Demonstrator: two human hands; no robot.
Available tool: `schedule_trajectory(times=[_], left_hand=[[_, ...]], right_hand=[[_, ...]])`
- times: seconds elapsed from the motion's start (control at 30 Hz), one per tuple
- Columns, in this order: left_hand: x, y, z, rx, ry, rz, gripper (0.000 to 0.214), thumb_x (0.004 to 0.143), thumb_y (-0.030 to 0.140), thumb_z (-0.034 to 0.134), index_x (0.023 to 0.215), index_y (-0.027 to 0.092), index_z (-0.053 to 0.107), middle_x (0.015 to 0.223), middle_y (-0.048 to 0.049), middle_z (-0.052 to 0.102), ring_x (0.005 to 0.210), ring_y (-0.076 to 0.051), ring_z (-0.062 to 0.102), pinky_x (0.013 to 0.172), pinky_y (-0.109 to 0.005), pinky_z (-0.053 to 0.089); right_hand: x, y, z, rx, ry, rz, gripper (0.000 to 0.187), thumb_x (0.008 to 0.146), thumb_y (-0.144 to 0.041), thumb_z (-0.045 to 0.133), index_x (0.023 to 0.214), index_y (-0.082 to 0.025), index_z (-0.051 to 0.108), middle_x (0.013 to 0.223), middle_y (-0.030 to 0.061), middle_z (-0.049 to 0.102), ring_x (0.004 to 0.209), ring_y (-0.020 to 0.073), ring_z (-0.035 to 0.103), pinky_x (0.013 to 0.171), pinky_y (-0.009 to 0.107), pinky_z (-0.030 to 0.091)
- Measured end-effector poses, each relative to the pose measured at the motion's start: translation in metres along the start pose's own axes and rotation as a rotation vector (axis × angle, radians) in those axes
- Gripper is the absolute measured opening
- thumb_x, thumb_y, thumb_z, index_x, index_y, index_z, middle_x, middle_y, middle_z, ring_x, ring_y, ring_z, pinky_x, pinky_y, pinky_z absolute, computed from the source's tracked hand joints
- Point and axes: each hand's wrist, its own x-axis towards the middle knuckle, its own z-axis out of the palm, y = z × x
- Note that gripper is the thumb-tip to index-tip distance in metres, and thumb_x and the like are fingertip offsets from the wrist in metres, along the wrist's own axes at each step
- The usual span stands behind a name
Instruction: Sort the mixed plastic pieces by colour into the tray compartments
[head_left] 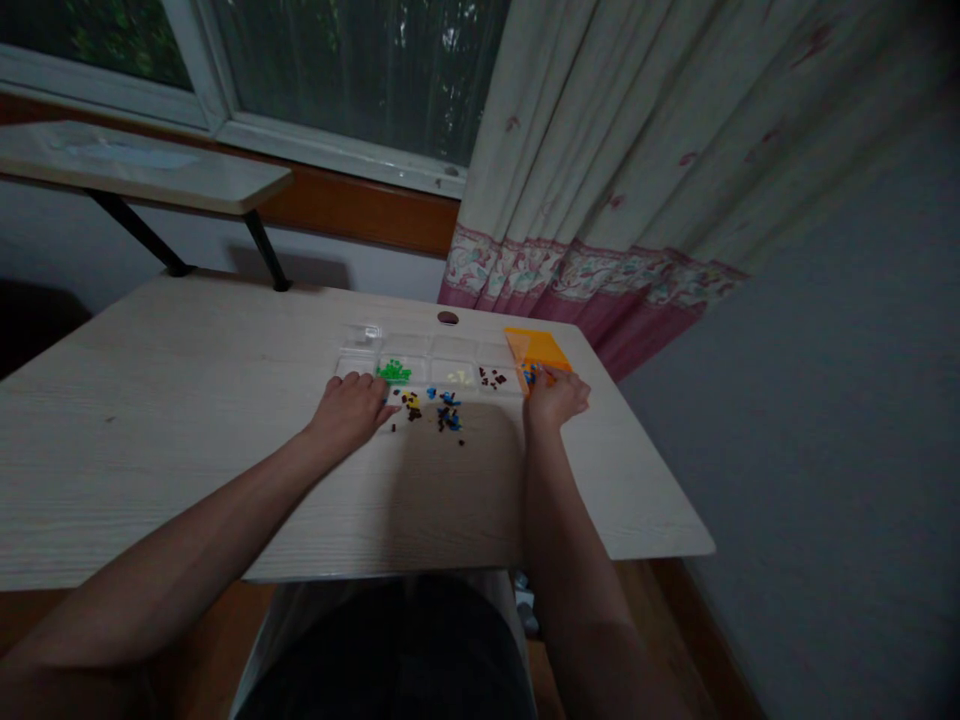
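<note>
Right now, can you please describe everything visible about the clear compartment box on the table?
The clear compartment box looks like transparent plastic, flat on the wooden table, with two rows of cells. Front cells hold green pieces, pale pieces and dark pieces; the back row looks empty. An orange tray lies at its right end. The left hand rests near its front left corner; contact is unclear.

a compartment tray [431,360] lies on the bench [187,420]; loose beads [442,410] lie before it, a flat lid [536,348] at its right end.
</note>
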Motion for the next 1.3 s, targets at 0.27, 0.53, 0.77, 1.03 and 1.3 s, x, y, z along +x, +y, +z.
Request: schedule_trajectory(times=[0.27,0.53,0.77,1.03,1.3], left_hand=[[0.007,0.0,0.011,-0.019,-0.048,0.031,0.035,0.097,0.042,0.043,0.104,0.016,0.064,0.098,-0.0165,0.069,0.095,-0.031,0.062,0.08,-0.039,0.042],[0.011,0.003,0.007,-0.083,-0.039,0.039,0.031,0.094,0.034,0.044,0.09,0.016,0.069,0.092,-0.0157,0.071,0.087,-0.028,0.063,0.08,-0.038,0.041],[0.013,0.004,0.003,-0.068,-0.015,0.041,0.024,0.087,0.028,0.052,0.079,0.014,0.07,0.09,-0.0179,0.071,0.087,-0.03,0.062,0.079,-0.04,0.039],[0.013,-0.006,0.002,-0.216,0.073,0.041,0.025,0.085,0.028,0.053,0.068,0.015,0.067,0.08,-0.0148,0.068,0.081,-0.027,0.058,0.077,-0.038,0.038],[0.021,0.002,0.015,-0.797,0.173,0.106,0.03,0.087,0.023,0.049,0.057,0.019,0.052,0.061,-0.0012,0.049,0.065,-0.017,0.048,0.065,-0.029,0.033]], right_hand=[[-0.002,-0.002,0.003,-0.088,-0.052,-0.026,0.037,0.091,-0.036,0.045,0.094,-0.015,0.075,0.111,0.019,0.064,0.111,0.0331,0.045,0.09,0.05,0.031],[-0.012,-0.028,-0.005,0.127,-0.004,-0.236,0.045,0.097,-0.039,0.035,0.101,-0.017,0.073,0.102,0.0133,0.065,0.105,0.027,0.05,0.094,0.044,0.033],[-0.068,-0.085,-0.007,0.389,-0.319,-0.771,0.03,0.097,-0.033,0.046,0.091,-0.022,0.074,0.09,0.0067,0.068,0.095,0.0216,0.054,0.092,0.04,0.037],[-0.09,-0.101,-0.009,0.35,-0.66,-1.089,0.02,0.091,-0.039,0.06,0.096,-0.026,0.075,0.095,0.0045,0.069,0.1,0.021,0.053,0.09,0.037,0.035],[-0.091,-0.1,-0.006,0.331,-0.67,-1.125,0.026,0.091,-0.044,0.059,0.105,-0.027,0.073,0.097,0.0045,0.07,0.102,0.021,0.052,0.092,0.037,0.034]])
